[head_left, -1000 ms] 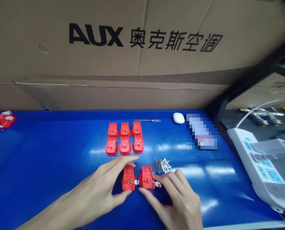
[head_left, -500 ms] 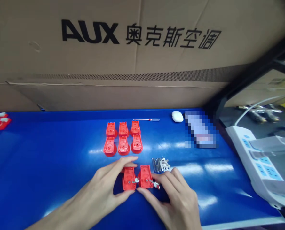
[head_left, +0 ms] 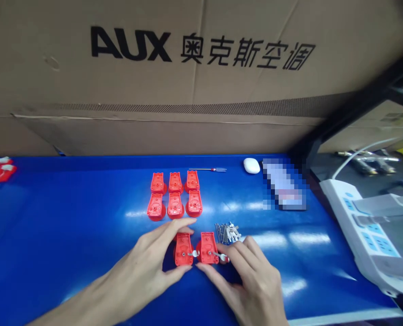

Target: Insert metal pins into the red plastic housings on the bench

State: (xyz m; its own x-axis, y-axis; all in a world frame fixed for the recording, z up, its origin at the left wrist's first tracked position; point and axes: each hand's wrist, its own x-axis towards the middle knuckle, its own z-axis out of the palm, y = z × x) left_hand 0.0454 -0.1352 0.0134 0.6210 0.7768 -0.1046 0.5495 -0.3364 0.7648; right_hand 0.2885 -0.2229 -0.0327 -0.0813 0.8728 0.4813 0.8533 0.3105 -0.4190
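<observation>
My left hand (head_left: 154, 253) curves round the left red plastic housing (head_left: 183, 248), thumb at its near edge and fingers at its far side. My right hand (head_left: 252, 276) holds a second red plastic housing (head_left: 207, 246) between thumb and fingers. Each housing has a small hole, and a small silvery metal piece (head_left: 194, 254) lies at the right side of the left one. Another metal piece (head_left: 223, 257) reaches from the right housing toward my right fingers. Just beyond that hand lies a pile of small metal parts (head_left: 230, 232).
Several similar red housings (head_left: 174, 204) stand in two rows on the blue tabletop (head_left: 79, 217). Behind them lie a screwdriver (head_left: 208, 170), a white rounded case (head_left: 251, 165) and a blurred-out flat object (head_left: 284, 183). A power strip (head_left: 360, 222) lies at right; a cardboard box (head_left: 154, 86) stands behind.
Both hands and the two housings have shifted slightly away from me and to the right. The view has also moved a little. Both hands keep their grasp.
</observation>
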